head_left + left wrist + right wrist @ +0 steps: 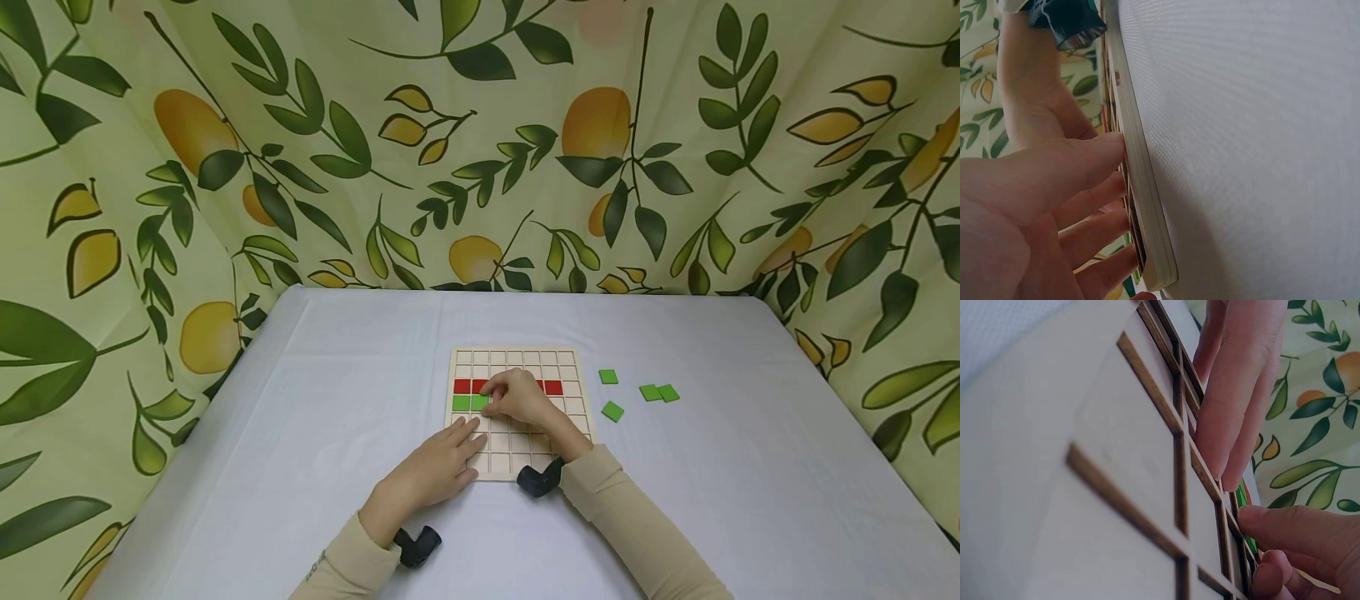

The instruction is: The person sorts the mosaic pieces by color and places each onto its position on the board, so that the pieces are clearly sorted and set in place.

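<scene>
The grid board [519, 439] lies on the table [352, 367], between its left and right edges. The left hand [437, 465] rests outstretched at the board's near-left corner; the right hand [517, 398] curls beside two green tiles [461, 403]; whether it pinches anything I cannot tell.

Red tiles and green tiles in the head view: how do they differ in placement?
The red tiles fill a row farther from the person; the green tiles on the board sit one row nearer. Red shows on both sides of the right hand; green on the board shows only at its left. No red tile shows off the board, while four green ones lie loose on the table. Both are flat and square.
</scene>
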Demonstrator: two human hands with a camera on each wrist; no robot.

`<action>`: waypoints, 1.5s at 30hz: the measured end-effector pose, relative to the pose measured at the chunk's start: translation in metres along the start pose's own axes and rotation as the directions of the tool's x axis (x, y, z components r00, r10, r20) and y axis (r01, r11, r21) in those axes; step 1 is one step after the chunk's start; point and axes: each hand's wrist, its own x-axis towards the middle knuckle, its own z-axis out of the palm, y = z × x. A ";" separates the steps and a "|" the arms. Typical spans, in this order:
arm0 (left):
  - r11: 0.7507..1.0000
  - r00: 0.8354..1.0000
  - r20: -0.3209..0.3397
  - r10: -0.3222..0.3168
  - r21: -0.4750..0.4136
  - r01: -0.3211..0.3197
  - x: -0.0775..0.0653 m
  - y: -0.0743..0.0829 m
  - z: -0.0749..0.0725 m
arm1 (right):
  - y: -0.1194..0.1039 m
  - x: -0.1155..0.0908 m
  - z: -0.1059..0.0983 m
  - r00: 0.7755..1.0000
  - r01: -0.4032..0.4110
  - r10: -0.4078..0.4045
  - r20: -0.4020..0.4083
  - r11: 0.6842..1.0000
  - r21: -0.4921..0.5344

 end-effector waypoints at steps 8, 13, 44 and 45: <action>1.000 1.000 -0.002 0.004 -0.001 -0.004 0.000 0.000 0.000 | 0.001 0.001 0.000 0.999 -0.045 0.045 0.003 0.999 -0.007; 1.000 1.000 -0.001 0.003 -0.005 -0.003 0.000 0.001 -0.001 | -0.002 -0.002 -0.002 0.998 -0.058 0.058 0.023 0.998 0.008; 1.000 1.000 -0.009 0.008 -0.004 -0.008 0.000 0.001 0.000 | 0.009 -0.028 -0.028 0.997 -0.061 0.058 0.045 0.995 0.075; 1.000 1.000 -0.007 0.005 -0.008 -0.005 0.000 0.001 0.000 | 0.010 -0.029 -0.029 0.997 -0.060 0.057 0.043 0.996 0.069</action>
